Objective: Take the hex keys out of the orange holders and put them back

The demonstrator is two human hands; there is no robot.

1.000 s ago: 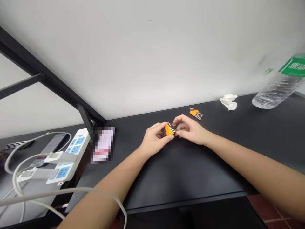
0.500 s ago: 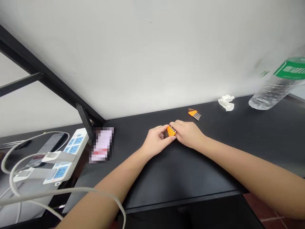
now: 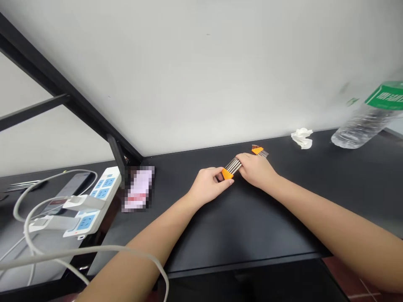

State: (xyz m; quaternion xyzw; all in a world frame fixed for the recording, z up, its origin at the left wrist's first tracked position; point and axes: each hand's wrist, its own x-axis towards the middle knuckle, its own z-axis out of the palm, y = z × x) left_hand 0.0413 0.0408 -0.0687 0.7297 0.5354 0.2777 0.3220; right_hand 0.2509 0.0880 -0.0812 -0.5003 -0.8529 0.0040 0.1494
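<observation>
Pinched in my left hand (image 3: pixel 209 184) is the orange holder (image 3: pixel 227 174) of a hex key set, thumb below and fingers above. Several silver hex keys (image 3: pixel 233 166) run side by side from the holder up and to the right. My right hand (image 3: pixel 255 167) is closed round their far ends, hiding them. A second hex key set (image 3: pixel 257 150) with an orange holder lies on the black table just behind my right hand, partly covered by it.
A crumpled white tissue (image 3: pixel 302 138) and a clear plastic bottle with a green label (image 3: pixel 362 126) are at the back right. To the left are a pixelated pink item (image 3: pixel 140 186), a white power strip (image 3: pixel 94 205) with plugs, a phone (image 3: pixel 74 188) and a loose cable (image 3: pixel 94 250) crossing my left forearm.
My right hand has shifted up and right, away from my left, baring a longer stretch of the silver keys. My left hand keeps its hold on the orange holder. The view has shifted slightly.
</observation>
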